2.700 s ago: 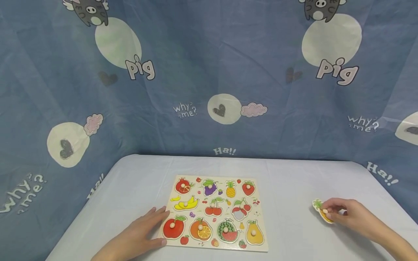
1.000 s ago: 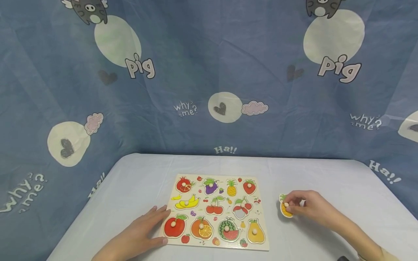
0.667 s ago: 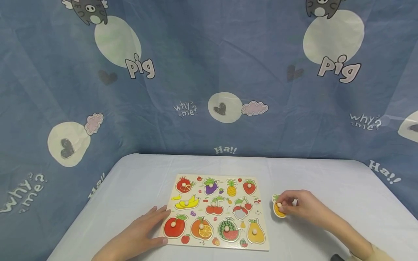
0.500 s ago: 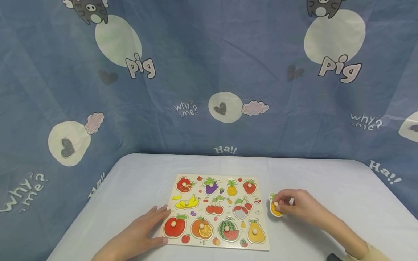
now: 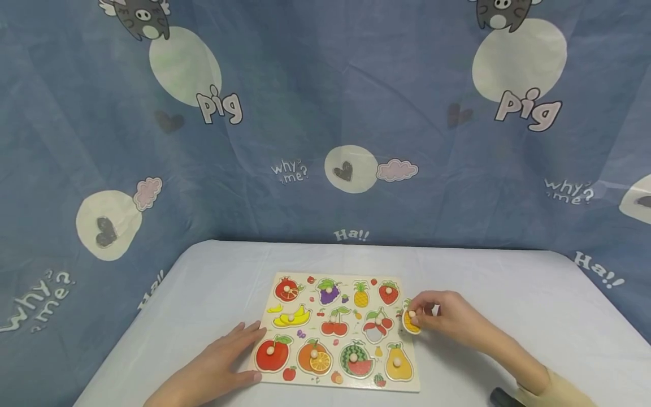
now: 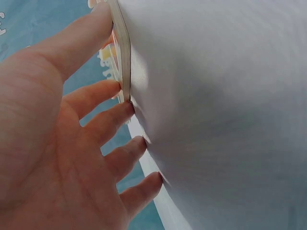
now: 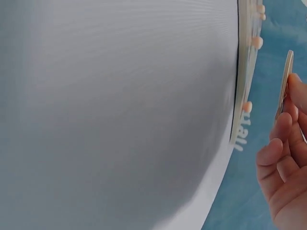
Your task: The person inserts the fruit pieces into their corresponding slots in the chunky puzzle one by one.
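Observation:
A fruit peg-puzzle board (image 5: 363,386) lies on the white table. At its left edge my left hand (image 5: 216,364) rests with fingers spread; the left wrist view shows the thumb and fingertips along the board's side (image 6: 125,57). My right hand (image 5: 450,315) pinches a pineapple puzzle piece (image 5: 409,324) by its knob, over the board's right edge. In the right wrist view the piece (image 7: 286,79) is tilted on edge and apart from the board. Among the fruits, a knobless pineapple picture (image 5: 361,294) shows in the top row, left of the strawberry piece (image 5: 389,293).
Knobbed fruit pieces such as the grapes (image 5: 328,291), apple (image 5: 272,355), watermelon (image 5: 355,359) and pear (image 5: 398,362) sit in the board. Behind the white table (image 5: 488,271) hangs a blue printed cloth (image 5: 432,215). A dark object (image 5: 503,397) shows by the right sleeve.
My right hand has carried the pineapple piece leftward from the table's right side to the board's right edge. My left hand and the board have stayed in place.

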`<state>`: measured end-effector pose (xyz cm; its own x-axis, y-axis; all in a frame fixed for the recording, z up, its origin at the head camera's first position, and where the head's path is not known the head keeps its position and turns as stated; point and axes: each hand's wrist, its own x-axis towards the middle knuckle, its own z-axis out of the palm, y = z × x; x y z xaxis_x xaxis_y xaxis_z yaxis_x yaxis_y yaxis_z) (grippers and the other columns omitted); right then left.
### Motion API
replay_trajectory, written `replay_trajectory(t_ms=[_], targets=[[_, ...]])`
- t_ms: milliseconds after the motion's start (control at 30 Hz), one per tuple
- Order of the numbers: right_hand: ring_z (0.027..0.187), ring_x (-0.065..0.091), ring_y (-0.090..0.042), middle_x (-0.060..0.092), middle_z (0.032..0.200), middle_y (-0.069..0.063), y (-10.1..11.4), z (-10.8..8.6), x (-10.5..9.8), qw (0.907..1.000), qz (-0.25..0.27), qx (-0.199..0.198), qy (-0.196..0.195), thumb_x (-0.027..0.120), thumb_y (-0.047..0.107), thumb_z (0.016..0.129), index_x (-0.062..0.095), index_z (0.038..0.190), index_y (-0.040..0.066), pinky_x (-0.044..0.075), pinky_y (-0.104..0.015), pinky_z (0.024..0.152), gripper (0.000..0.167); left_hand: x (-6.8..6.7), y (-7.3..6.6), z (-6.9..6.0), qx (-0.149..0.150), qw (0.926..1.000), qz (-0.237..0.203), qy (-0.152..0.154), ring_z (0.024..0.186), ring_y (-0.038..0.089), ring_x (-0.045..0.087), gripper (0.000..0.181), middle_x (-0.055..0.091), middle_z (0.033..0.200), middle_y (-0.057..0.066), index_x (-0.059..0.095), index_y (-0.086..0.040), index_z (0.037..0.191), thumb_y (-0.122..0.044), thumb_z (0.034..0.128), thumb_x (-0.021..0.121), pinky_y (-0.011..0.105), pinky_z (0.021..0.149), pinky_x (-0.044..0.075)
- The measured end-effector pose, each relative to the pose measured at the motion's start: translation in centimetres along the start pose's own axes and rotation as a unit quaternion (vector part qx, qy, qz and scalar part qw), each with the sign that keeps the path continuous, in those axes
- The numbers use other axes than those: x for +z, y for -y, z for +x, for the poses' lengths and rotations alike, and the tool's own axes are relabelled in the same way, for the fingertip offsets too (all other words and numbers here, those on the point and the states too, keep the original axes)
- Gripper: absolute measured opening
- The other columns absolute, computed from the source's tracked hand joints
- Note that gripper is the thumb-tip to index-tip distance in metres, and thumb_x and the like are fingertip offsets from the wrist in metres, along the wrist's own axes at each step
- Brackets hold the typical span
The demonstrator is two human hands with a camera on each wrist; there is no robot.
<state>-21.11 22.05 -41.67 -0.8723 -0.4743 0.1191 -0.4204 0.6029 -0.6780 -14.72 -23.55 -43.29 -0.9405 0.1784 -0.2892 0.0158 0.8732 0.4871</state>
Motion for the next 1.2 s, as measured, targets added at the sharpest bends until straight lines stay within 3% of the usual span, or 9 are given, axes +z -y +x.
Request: replay_trajectory(t_ms=[633, 1200], targets=[[0.074, 0.055, -0.008, 0.063, 0.078, 0.014, 1.1, 2.9, 1.4, 0.9992, -0.012, -0.026, -0.028, 0.078, 0.019, 0.086, 0.072, 0.092, 0.025, 0.047, -0.025, 0.057, 0.010, 0.0, -0.1, -0.1, 0.001, 1.0000, 0.001, -0.003, 0.144, 0.033, 0.027, 0.085, 0.042, 0.153, 0.000, 0.051, -0.023, 0.144, -0.050, 0.0706, 0.083, 0.067, 0.106, 0.029], [0.073, 0.057, -0.016, 0.062, 0.077, 0.007, 1.6, 5.9, 2.4, 0.9997, 0.018, 0.001, -0.015, 0.075, 0.013, 0.087, 0.074, 0.093, 0.018, 0.048, -0.025, 0.055, 0.008, 0.0, -0.1, -0.2, -0.004, 1.0000, 0.002, -0.002, 0.144, 0.033, 0.027, 0.086, 0.042, 0.153, 0.000, 0.050, -0.024, 0.145, -0.052, 0.0704, 0.082, 0.067, 0.106, 0.030]])
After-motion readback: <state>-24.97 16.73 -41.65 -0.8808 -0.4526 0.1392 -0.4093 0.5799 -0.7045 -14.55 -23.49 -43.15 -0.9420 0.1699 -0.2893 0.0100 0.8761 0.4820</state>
